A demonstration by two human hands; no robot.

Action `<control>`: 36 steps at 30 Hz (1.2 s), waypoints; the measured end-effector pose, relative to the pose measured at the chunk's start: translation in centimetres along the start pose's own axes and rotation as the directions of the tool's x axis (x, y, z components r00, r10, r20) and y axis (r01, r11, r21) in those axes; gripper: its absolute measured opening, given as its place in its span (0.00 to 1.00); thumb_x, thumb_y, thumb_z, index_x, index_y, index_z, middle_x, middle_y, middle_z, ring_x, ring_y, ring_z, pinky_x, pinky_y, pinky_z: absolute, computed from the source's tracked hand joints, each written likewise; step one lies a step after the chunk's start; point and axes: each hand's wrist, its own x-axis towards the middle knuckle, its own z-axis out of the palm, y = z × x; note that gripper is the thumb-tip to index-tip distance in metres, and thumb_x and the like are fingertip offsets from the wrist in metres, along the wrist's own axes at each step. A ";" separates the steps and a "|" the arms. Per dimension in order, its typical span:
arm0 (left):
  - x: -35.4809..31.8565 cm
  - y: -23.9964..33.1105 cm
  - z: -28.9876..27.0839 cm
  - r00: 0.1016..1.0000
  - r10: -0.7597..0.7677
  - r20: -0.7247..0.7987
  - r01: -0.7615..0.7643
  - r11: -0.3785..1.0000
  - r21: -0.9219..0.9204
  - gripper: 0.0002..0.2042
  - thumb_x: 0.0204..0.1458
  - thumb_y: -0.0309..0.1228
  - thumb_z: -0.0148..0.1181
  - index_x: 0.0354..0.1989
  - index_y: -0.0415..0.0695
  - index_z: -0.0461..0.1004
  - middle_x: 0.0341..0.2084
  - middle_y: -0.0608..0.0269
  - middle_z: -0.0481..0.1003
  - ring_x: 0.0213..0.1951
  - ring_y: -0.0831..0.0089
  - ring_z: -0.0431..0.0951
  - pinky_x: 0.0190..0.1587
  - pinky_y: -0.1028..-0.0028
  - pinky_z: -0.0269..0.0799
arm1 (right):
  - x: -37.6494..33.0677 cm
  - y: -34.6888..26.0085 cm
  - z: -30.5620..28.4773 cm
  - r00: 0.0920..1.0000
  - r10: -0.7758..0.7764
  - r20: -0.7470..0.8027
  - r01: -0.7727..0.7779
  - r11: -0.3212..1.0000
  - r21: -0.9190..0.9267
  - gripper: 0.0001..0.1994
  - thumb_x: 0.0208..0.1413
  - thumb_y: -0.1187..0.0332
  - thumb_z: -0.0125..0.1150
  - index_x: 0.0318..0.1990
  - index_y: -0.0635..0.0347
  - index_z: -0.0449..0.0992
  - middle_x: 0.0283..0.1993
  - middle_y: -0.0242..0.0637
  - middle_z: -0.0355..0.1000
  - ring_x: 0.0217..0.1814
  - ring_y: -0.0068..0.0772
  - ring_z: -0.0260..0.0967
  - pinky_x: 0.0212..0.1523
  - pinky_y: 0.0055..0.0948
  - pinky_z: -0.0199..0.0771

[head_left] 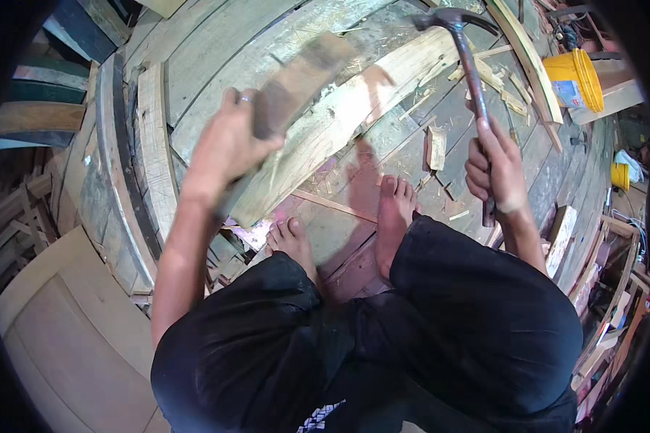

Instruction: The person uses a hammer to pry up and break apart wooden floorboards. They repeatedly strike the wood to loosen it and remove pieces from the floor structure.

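My right hand (497,162) is closed round the handle of a claw hammer (471,72), its head raised at the top right. On the left, my left hand (231,137) grips a brown wooden block (300,83), which is smeared by motion. Beneath the block lies a long pale plank (325,130), slanting from near my left foot up toward the hammer head. Whether the block touches the plank, I cannot tell. A ring shows on a finger of my left hand.
My bare feet (391,209) stand on the plank floor by the long plank. Wood offcuts (436,148) and splinters lie about. A yellow bucket (574,81) stands at the upper right. A panelled wooden door (72,339) lies at the lower left, with curved boards (123,173) beyond it.
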 end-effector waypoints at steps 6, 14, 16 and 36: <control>1.3 -7.4 0.7 1.000 -0.009 0.007 0.009 1.000 0.027 0.32 0.64 0.45 0.60 0.70 0.35 0.68 0.63 0.30 0.73 0.65 0.40 0.74 0.69 0.57 0.67 | 1.0 2.6 -1.8 0.993 0.086 -0.086 -0.079 0.993 0.082 0.21 0.77 0.52 0.52 0.69 0.50 0.69 0.22 0.20 0.49 0.14 0.12 0.44 0.13 0.20 0.45; -4.1 -5.6 5.0 0.973 -0.204 -0.103 0.229 0.868 0.442 0.57 0.48 0.62 0.72 0.83 0.53 0.47 0.78 0.38 0.53 0.78 0.41 0.54 0.74 0.36 0.52 | 1.1 7.0 -3.4 0.955 0.290 -0.066 -0.281 0.952 0.123 0.13 0.77 0.53 0.54 0.55 0.50 0.70 0.25 0.21 0.54 0.16 0.12 0.49 0.14 0.21 0.49; -4.9 -5.2 5.1 0.974 -0.182 -0.134 0.225 0.840 0.494 0.63 0.43 0.64 0.75 0.84 0.56 0.44 0.79 0.41 0.52 0.79 0.43 0.51 0.74 0.34 0.49 | 1.5 7.7 -3.3 0.945 0.320 -0.075 -0.309 0.943 0.124 0.14 0.77 0.54 0.53 0.60 0.49 0.70 0.24 0.19 0.52 0.16 0.11 0.48 0.14 0.19 0.47; -5.2 -9.4 2.5 0.998 -0.022 0.060 -0.008 0.887 0.462 0.46 0.44 0.63 0.72 0.76 0.77 0.65 0.82 0.51 0.47 0.79 0.41 0.52 0.76 0.37 0.50 | 2.2 9.2 -4.5 0.924 0.378 -0.054 -0.367 0.919 0.146 0.10 0.75 0.57 0.57 0.53 0.50 0.71 0.25 0.21 0.57 0.16 0.14 0.53 0.14 0.22 0.54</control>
